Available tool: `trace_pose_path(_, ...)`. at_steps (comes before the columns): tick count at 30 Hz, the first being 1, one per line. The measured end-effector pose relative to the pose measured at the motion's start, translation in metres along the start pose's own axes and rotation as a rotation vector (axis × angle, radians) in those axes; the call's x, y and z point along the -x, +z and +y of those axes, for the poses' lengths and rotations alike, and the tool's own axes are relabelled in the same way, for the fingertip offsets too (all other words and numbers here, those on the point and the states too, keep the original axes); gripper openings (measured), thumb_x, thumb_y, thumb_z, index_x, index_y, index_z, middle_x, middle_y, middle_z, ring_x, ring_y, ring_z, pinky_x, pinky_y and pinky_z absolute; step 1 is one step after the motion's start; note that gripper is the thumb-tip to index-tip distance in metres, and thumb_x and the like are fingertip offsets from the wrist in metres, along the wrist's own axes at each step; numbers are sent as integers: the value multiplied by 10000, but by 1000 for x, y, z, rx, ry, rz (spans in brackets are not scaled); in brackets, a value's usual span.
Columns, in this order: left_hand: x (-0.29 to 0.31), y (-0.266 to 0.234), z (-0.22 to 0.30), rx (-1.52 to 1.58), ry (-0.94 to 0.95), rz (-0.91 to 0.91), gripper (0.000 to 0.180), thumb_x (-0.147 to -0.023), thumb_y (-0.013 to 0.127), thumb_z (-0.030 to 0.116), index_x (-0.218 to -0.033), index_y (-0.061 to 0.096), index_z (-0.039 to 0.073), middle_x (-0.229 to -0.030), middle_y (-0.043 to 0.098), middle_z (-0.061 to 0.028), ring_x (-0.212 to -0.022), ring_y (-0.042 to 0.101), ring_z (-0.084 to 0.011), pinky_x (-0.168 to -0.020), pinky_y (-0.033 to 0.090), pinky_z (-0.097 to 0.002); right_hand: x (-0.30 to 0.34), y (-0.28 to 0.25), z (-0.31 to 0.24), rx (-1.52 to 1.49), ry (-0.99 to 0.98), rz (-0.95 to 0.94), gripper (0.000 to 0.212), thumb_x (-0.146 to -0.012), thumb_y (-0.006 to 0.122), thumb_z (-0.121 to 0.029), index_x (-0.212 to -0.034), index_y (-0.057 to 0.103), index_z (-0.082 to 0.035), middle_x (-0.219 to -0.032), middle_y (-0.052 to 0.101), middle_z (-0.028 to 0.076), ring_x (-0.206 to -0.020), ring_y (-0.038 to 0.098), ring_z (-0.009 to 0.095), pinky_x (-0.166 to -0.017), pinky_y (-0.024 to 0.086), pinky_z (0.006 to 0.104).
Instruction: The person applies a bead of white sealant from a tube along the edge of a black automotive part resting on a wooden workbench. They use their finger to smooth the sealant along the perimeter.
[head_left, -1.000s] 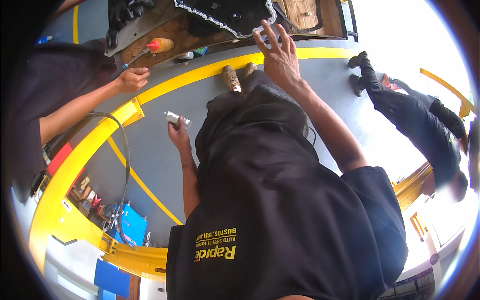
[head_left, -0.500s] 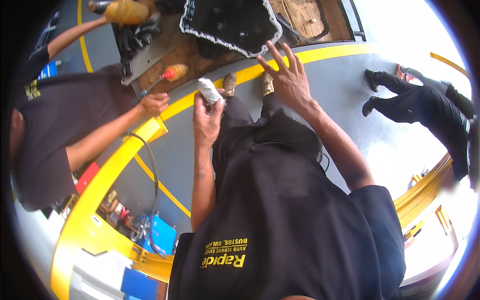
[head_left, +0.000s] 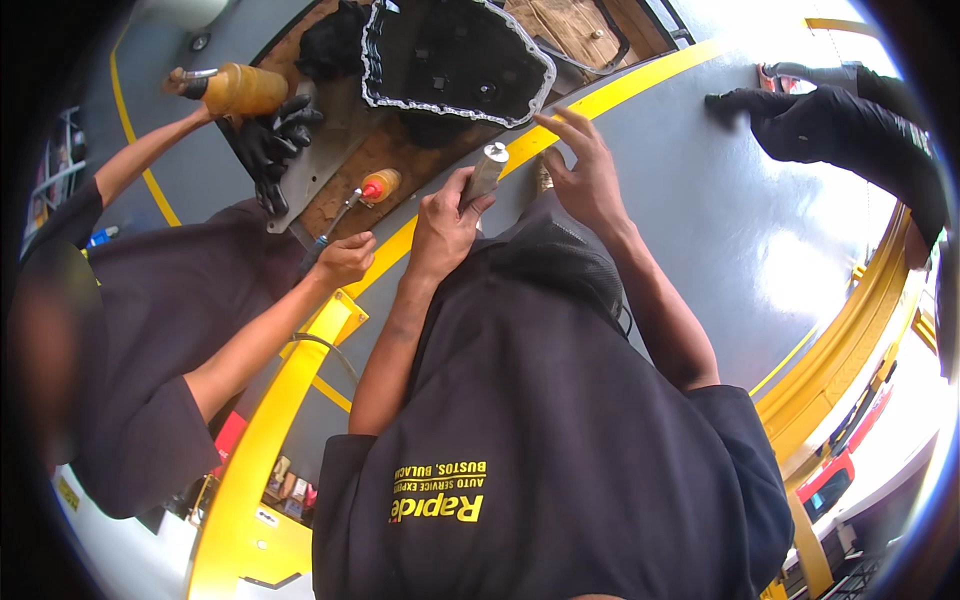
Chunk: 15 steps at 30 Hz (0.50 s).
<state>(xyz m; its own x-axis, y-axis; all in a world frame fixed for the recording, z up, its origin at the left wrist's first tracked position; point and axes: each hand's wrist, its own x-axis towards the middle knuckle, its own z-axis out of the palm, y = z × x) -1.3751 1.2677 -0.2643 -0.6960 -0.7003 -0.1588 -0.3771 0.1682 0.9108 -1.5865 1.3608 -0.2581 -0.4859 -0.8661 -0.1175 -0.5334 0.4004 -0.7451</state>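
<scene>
My left hand (head_left: 443, 232) is closed round a silvery, crumpled tube (head_left: 486, 174), its pale round end pointing up and away. Just right of it, my right hand (head_left: 590, 178) holds nothing, its fingers apart. Its outstretched fingertips are at the near right corner of a black oil pan (head_left: 440, 55); whether they touch the rim I cannot tell. A whitish-grey bead of sealant (head_left: 368, 62) runs along the pan's rim. The pan lies on a brown wooden bench top, its far side cut off by the picture's edge.
A co-worker at left holds a big amber bottle (head_left: 243, 91) and a thin-shafted tool (head_left: 335, 225) beside a small red-capped bottle (head_left: 381, 185). Black gloves (head_left: 272, 150) lie on the bench. A yellow lift arm (head_left: 262, 420) stands at left; another person's legs (head_left: 830, 135) are at right.
My left hand has come nearer my right, and the tube has swung from leaning left to leaning right. My right hand's fingers are more bent. The whole view has shifted.
</scene>
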Motion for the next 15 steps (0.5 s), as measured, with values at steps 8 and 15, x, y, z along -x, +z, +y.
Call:
trace_pose_path(8, -16, -12, -6, -66, 129, 50, 369, -920, 749, 62, -1276, 655, 40, -1020, 746, -236, -990, 745, -385, -762, 591, -414, 19, 2, -60, -533, 145, 61, 387, -982, 545, -15, -1346, 668, -66, -1139, 752, 129, -978, 738, 194, -863, 607, 339)
trace_pose_path(15, -23, -17, -1, -168, 73, 28, 364, -895, 746, -6, -1251, 686, 45, -1014, 776, -182, -991, 780, -273, -795, 592, -356, 16, 7, -60, -566, 133, 104, 347, -993, 575, -53, -1328, 660, -20, -1121, 758, 135, -983, 746, 193, -852, 598, 342)
